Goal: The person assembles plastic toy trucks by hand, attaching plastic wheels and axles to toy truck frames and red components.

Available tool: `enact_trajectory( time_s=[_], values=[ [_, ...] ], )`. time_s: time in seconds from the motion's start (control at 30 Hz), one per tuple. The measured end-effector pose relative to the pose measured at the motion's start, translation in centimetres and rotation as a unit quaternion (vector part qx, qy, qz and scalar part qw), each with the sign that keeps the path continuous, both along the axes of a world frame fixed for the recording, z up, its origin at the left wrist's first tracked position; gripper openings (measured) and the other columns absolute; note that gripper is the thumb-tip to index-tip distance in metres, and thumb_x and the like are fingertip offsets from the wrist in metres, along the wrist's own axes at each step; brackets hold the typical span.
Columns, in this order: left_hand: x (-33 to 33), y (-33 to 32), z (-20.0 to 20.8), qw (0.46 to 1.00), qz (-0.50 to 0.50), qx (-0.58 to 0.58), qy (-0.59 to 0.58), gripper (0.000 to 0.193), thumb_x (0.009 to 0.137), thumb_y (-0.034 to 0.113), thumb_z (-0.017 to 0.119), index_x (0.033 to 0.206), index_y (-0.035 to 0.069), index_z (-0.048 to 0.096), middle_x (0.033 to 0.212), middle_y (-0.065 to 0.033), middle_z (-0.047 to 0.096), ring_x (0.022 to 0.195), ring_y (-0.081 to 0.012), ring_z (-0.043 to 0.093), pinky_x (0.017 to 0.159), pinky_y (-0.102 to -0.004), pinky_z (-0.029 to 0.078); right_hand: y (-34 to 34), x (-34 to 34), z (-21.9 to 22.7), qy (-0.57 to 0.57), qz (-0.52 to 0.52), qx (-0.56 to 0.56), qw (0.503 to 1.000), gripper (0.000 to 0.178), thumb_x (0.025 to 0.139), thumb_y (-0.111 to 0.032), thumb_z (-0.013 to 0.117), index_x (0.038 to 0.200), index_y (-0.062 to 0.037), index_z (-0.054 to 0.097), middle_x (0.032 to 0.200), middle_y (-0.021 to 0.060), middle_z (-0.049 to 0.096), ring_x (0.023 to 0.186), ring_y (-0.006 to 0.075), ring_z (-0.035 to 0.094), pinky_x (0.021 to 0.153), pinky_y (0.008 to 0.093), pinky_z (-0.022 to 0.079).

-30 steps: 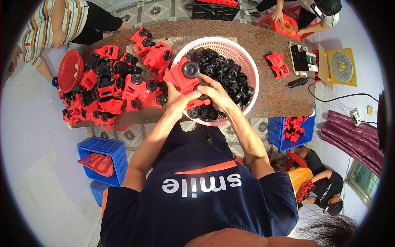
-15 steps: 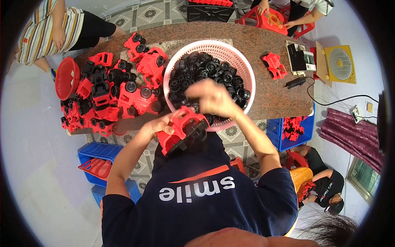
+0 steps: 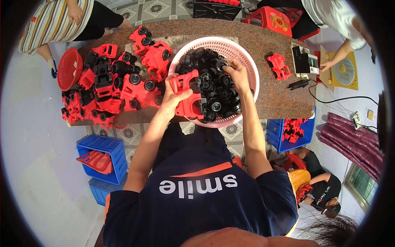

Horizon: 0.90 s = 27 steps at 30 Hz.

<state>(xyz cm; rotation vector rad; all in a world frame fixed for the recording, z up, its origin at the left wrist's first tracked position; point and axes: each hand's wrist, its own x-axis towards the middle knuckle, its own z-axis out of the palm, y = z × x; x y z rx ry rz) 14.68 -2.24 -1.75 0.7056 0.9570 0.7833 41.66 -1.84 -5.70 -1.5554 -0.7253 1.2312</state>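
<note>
- Left grip [image 3: 169,99] clasps a red toy body [image 3: 189,106] over the pink basket [image 3: 254,70], presumably keeping black wheels [image 3: 215,106] near.
- Right grip [image 3: 238,76] touches them; closed or not, I cannot tell remotely.

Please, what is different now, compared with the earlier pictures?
The right hand has let go of the held red toy car and is at the black wheels in the pink basket. The left hand has moved the car forward, away from the body. A co-worker's hand has gone from the red stool toward the yellow fan. The lone red toy stayed.
</note>
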Motion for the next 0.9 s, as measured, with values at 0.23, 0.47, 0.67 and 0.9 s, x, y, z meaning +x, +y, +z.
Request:
enact_trajectory(
  time_s=[0.23, 0.47, 0.67, 0.9],
  values=[
    [1.0, -0.4, 1.0, 0.999, -0.026, 0.028, -0.018, 0.090, 0.068, 0.012, 0.088, 0.133, 0.015, 0.027, 0.123, -0.0128, 0.052, 0.113, -0.0231, 0.054, 0.093, -0.0401, 0.051, -5.3, -6.6, 7.6, 0.090, 0.082, 0.088, 0.989, 0.023, 0.084, -0.004, 0.073, 0.105, -0.0034, 0.061, 0.089, -0.0001, 0.066, 0.079, 0.0078, 0.062, 0.073, 0.0236, 0.052],
    [0.4, -1.4, 1.2, 0.998, -0.045, 0.034, 0.015, 0.095, 0.060, 0.016, 0.093, 0.132, 0.014, 0.031, 0.123, -0.0120, 0.051, 0.111, -0.0227, 0.056, 0.091, -0.0384, 0.052, -7.0, -7.5, 7.5, 0.028, 0.079, 0.069, 0.994, 0.019, 0.080, -0.002, 0.077, 0.092, -0.0036, 0.063, 0.087, 0.0007, 0.067, 0.079, 0.0056, 0.061, 0.072, 0.0221, 0.051],
    [0.6, -2.1, 1.5, 0.999, -0.038, 0.008, 0.021, 0.090, 0.063, 0.011, 0.090, 0.130, 0.012, 0.031, 0.120, -0.0113, 0.053, 0.109, -0.0218, 0.057, 0.090, -0.0377, 0.053, -6.9, -6.1, 6.4, -0.091, 0.164, 0.033, 0.982, 0.024, 0.078, -0.010, 0.080, 0.093, -0.0027, 0.061, 0.104, 0.0051, 0.062, 0.089, 0.0100, 0.061, 0.078, 0.0254, 0.051],
    [0.4, -4.2, 3.3, 0.999, -0.044, 0.004, -0.003, 0.079, 0.067, 0.002, 0.083, 0.127, 0.009, 0.032, 0.117, -0.0103, 0.052, 0.108, -0.0208, 0.056, 0.091, -0.0373, 0.052, -8.6, -7.8, 6.4, 0.097, 0.186, 0.027, 0.977, 0.078, 0.077, -0.023, 0.071, 0.142, 0.0006, 0.036, 0.135, 0.0159, 0.050, 0.123, 0.0230, 0.049, 0.107, 0.0367, 0.037]
  ],
)
